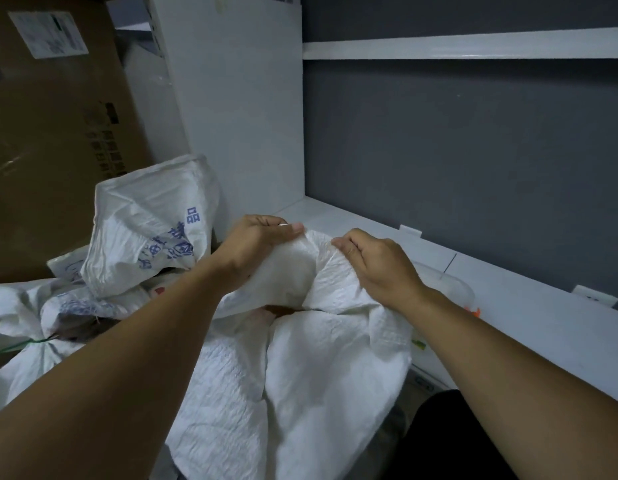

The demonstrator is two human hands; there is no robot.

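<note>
Holding up the gathered mouth of a white woven sack (321,375): pinching its rim between thumb and curled fingers of the left hand (254,245), clutching the fabric just beside with the right hand (378,268). Standing low in front, against the white desk (529,317), near a blue-printed sack (145,230) and a cardboard box (48,133).
</note>
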